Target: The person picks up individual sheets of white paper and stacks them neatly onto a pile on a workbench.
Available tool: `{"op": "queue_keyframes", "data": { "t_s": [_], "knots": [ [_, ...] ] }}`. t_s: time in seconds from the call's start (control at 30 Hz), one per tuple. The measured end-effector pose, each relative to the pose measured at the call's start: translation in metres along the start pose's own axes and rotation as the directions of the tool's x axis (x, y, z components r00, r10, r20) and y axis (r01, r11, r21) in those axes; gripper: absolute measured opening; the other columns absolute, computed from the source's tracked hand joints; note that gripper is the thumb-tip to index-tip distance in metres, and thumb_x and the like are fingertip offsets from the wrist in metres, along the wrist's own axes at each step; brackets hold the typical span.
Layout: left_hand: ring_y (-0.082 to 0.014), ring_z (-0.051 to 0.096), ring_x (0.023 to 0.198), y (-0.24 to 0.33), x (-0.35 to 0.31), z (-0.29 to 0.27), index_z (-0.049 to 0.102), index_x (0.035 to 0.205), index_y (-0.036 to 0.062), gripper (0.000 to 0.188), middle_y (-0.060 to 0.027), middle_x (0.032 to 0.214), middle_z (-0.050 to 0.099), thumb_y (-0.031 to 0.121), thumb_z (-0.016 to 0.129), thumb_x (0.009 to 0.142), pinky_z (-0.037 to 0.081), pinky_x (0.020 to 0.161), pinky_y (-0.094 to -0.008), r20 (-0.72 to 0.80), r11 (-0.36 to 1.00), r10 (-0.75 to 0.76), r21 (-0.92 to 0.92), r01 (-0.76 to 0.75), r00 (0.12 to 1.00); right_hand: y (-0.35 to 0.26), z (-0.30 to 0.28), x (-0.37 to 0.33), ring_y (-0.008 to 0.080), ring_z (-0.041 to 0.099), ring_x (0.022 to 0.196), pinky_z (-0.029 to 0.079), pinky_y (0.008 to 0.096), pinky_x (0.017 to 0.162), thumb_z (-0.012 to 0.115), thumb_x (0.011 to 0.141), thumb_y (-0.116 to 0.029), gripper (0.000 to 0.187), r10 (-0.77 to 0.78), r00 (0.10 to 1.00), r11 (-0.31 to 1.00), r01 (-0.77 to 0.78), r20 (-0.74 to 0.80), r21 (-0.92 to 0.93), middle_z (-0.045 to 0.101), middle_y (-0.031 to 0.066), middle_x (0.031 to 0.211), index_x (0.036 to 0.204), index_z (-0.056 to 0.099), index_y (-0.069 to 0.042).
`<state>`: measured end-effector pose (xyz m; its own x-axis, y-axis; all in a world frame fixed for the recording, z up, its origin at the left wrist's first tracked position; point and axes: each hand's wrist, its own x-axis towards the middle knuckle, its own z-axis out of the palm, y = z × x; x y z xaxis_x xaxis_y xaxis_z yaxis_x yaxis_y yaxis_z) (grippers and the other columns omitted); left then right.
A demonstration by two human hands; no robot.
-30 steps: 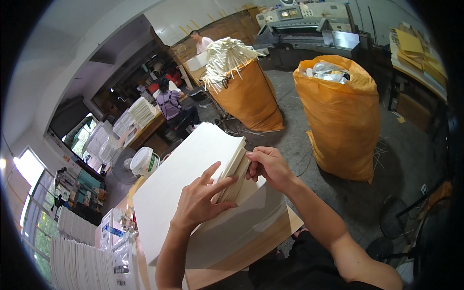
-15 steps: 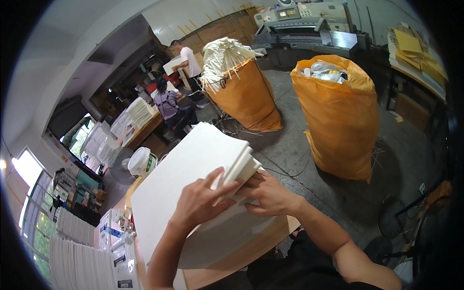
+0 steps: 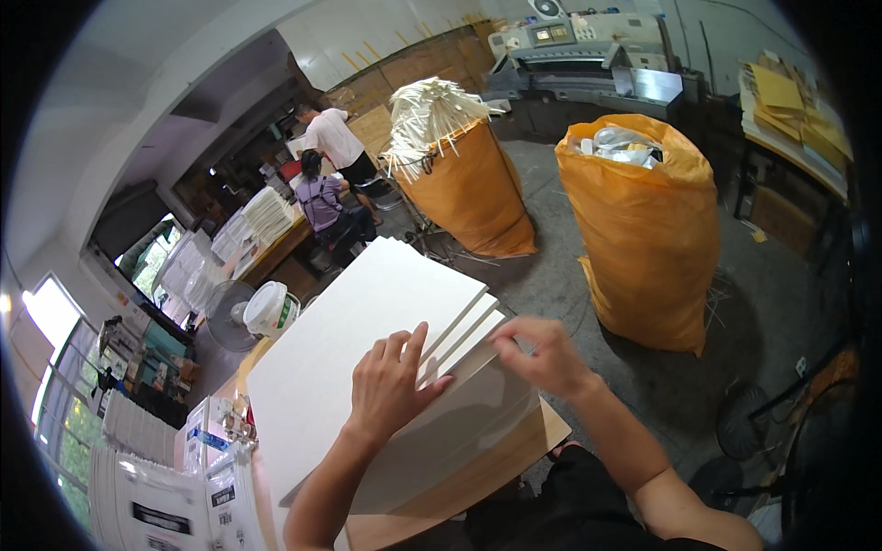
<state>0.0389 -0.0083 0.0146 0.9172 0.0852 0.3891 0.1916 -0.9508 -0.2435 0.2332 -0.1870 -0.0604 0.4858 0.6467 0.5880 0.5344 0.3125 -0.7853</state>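
A stack of large white sheets [image 3: 354, 317], thick like board, lies on the wooden table in front of me. Its top few sheets are fanned, so their right edges step out one below another. Flat on the top sheet rests my left hand [image 3: 386, 390], fingers stretched out and thumb along the fanned edges. My right hand [image 3: 544, 356] is at the right corner of the fanned sheets, slightly blurred, its fingers curled in and fingertips close to the edge. Whether a sheet is pinched in them cannot be made out.
Two tall orange sacks stand beyond the table, one with white strips [image 3: 432, 110], another [image 3: 643, 248] with clear plastic. A white bucket [image 3: 271, 309] and a fan [image 3: 230, 314] are at the far left. Wrapped packs [image 3: 152, 496] sit near left. Two people work farther back.
The top sheets, bent up at the corner before, now lie flat and fanned. My right hand has moved right, away from my left hand. The standing person in the back has shifted left.
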Motion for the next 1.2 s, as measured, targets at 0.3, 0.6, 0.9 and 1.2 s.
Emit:
{"op": "queue_keyframes", "data": {
  "t_s": [0.3,0.6,0.9,1.2],
  "knots": [
    [-0.0363,0.077,0.089,-0.006,0.014,-0.026,0.046,0.16,0.0328,0.072,-0.0223,0.154,0.055,0.023,0.076,0.096,0.064,0.075,-0.0439,0.118,0.991,0.026,-0.132,-0.01,0.993,-0.032,-0.003,0.041,0.0434,0.072,0.079,0.055,0.0523,0.073,0.061,0.105,-0.042,0.044,0.277,0.955,0.879,-0.208,0.104,-0.429,0.073,0.0213,0.082,0.092,0.066,-0.001],
    [-0.0321,0.078,0.078,-0.024,0.019,-0.024,0.073,0.13,0.0381,0.039,-0.023,0.149,0.06,0.017,0.071,0.098,0.062,0.066,-0.0401,0.046,0.972,0.085,-0.223,-0.073,0.995,-0.009,0.03,0.051,0.0089,0.056,0.055,0.043,0.0279,0.05,0.065,0.103,-0.025,0.035,0.319,0.947,0.913,-0.304,-0.013,0.27,0.058,0.0003,0.064,0.075,0.055,-0.007],
    [-0.0359,0.077,0.097,-0.009,0.015,-0.04,0.074,0.129,0.0301,0.059,-0.0185,0.148,0.062,0.04,0.094,0.074,0.062,0.082,-0.0416,0.094,0.97,0.035,-0.245,-0.011,0.995,-0.002,0.027,0.054,0.0113,0.057,0.052,0.038,0.0257,0.046,0.066,0.103,-0.021,0.033,0.417,0.891,0.598,-0.416,0.178,0.685,0.053,-0.0009,0.061,0.073,0.054,-0.012],
    [-0.0321,0.077,0.101,-0.014,0.017,-0.039,0.074,0.132,0.033,0.064,-0.0161,0.147,0.063,0.043,0.095,0.072,0.062,0.084,-0.0405,0.133,0.967,0.028,-0.253,0.006,0.991,0.0,0.02,0.051,0.0125,0.061,0.054,0.04,0.0254,0.046,0.065,0.106,-0.029,0.039,0.402,0.889,0.616,-0.44,0.219,0.654,0.054,0.0007,0.061,0.072,0.054,-0.011]
  ]
}}
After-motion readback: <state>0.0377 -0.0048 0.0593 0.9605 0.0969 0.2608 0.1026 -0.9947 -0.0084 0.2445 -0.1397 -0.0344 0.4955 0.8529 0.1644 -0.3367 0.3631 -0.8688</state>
